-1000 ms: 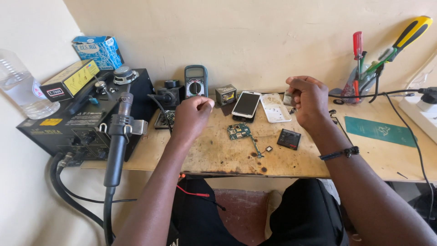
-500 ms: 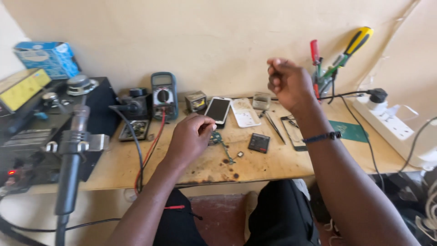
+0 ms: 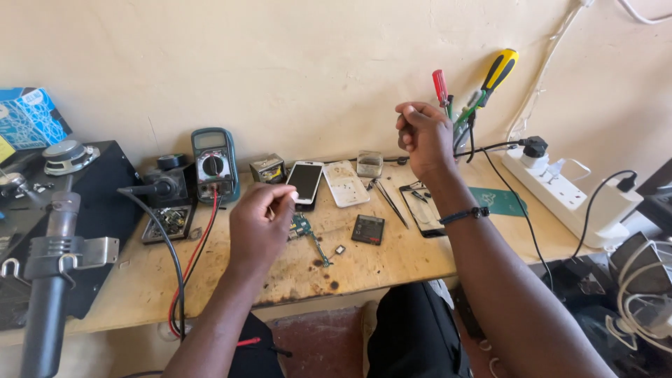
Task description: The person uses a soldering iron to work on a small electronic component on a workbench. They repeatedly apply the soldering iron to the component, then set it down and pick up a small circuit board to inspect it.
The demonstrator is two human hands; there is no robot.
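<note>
Left hand (image 3: 260, 220) pinched shut, contents not visible, hovers just left of circuit board (image 3: 302, 226); board's long axis runs toward bench edge. Right hand (image 3: 423, 136) clenched, raised well right of board, farther.

The tabletop (image 3: 392, 266) is showing bare, matt wood, scorched and stained dark at the lower centre of the frame. The wall (image 3: 280, 63) behind is presenting rough, matt plaster. The smartphone (image 3: 305, 181) at centre is displaying a glossy glass face, and the white back cover (image 3: 348, 183) beside it is reading as smooth plastic. The multimeter (image 3: 214, 164) is wearing a matt rubbery casing. The hot-air handle (image 3: 50, 280) at lower left is showing dull plastic with a bare metal bracket. The screwdrivers (image 3: 490, 80) at upper right are carrying glossy plastic grips. The power strip (image 3: 570, 192) is showing smooth white plastic. The tweezers (image 3: 390, 201) are looking like dark metal.
</note>
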